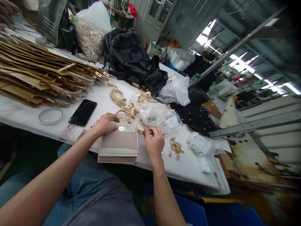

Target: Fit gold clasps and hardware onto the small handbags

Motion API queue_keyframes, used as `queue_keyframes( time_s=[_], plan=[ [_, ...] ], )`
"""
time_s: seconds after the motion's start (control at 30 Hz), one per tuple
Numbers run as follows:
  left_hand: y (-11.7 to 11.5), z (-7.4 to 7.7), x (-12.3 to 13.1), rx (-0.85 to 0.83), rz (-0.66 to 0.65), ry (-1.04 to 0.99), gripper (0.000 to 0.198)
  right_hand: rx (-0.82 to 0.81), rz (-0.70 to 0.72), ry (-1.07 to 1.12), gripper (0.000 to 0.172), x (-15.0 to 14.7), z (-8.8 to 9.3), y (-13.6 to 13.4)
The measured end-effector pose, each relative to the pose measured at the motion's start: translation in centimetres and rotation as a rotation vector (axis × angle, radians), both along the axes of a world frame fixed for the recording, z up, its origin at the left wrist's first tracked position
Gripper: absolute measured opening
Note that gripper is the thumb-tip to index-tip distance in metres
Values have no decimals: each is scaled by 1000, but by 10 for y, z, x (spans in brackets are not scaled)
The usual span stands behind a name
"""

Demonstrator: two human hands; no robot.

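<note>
A small beige handbag (118, 142) lies at the table's front edge, with a silver metal plate (121, 128) near its upper edge. My left hand (107, 124) grips the bag's upper left corner, thumb on the face and fingers curled behind. At the bag's right side, my right hand (154, 141) pinches a small gold metal piece (141, 131) that touches or nearly touches the side. Its exact shape is partly hidden by my fingers. To the right of that hand lies a loose pile of small gold fittings (176, 147).
Flat brown bag pieces (35, 72) are stacked at the left. A phone (83, 112) and a tape roll (50, 116) lie left of my hands. Beyond the handbag are curled beige strips (119, 99), clear plastic bags (160, 117) and a black backpack (134, 56).
</note>
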State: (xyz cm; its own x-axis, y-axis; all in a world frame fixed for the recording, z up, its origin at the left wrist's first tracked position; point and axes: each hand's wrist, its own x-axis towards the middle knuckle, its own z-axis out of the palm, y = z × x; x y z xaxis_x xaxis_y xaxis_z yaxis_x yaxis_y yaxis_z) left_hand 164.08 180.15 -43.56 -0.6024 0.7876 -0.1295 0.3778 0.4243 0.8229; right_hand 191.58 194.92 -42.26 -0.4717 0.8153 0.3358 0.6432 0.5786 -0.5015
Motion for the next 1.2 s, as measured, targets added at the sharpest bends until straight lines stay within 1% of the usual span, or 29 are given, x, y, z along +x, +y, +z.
queue_keyframes(
  time_s=[0.07,0.1,0.13,0.2,0.23,0.27,0.33,0.37,0.43,0.5,0.57,0.67,0.7,0.73,0.8,0.87,0.93,0.97,1.0,1.03,1.07,1.1,1.13,1.2],
  plan=[
    [0,2,-1,7,-15,-3,39,-172,14,-30,55,6,8,-21],
    [0,3,-1,13,-23,-8,40,-274,47,-55,57,8,9,-31],
    [-1,4,-2,17,-30,-21,41,-369,83,-62,57,8,8,-38],
    [-2,6,-4,20,-50,-70,47,-543,138,20,49,7,2,-46],
    [-3,7,-4,23,-65,-91,50,-643,164,103,46,5,-3,-46],
    [-3,8,-4,29,-84,-98,53,-752,194,194,48,3,-6,-44],
    [-4,12,-1,42,-111,-39,61,-967,261,349,61,-1,-10,-38],
    [-4,15,1,40,-102,24,64,-1049,290,400,63,-2,-10,-34],
    [-5,24,11,31,-18,174,70,-1117,310,463,58,-3,-7,-32],
    [-11,35,23,57,91,303,71,-1102,296,528,53,-2,-2,-34],
    [-23,49,38,142,141,393,64,-1066,268,615,51,1,2,-42],
    [-51,68,62,280,102,463,45,-1033,228,715,51,4,9,-58],
    [-61,74,70,322,89,480,46,-1021,213,735,50,4,13,-64],
    [-71,79,78,360,92,500,54,-1006,193,751,49,5,19,-70],
    [-90,90,95,423,141,540,77,-955,133,782,46,7,36,-83],
    [-105,100,115,472,171,518,87,-844,83,783,42,12,59,-101],
    [-119,110,138,523,141,379,93,-668,81,737,37,17,85,-125],
    [-126,115,150,553,106,267,102,-568,114,702,34,20,98,-139],
    [-133,119,162,581,72,134,112,-470,179,661,35,23,110,-153],
    [-141,122,173,600,39,-17,118,-380,268,620,39,24,121,-167],
    [-149,125,182,609,23,-177,117,-302,369,584,46,25,131,-180],
    [-157,128,189,613,22,-333,110,-236,468,551,55,25,139,-191],
    [-165,131,192,614,31,-467,99,-180,556,524,64,23,147,-201],
    [-179,136,190,643,106,-617,74,-88,690,482,77,19,161,-215]
  ],
)
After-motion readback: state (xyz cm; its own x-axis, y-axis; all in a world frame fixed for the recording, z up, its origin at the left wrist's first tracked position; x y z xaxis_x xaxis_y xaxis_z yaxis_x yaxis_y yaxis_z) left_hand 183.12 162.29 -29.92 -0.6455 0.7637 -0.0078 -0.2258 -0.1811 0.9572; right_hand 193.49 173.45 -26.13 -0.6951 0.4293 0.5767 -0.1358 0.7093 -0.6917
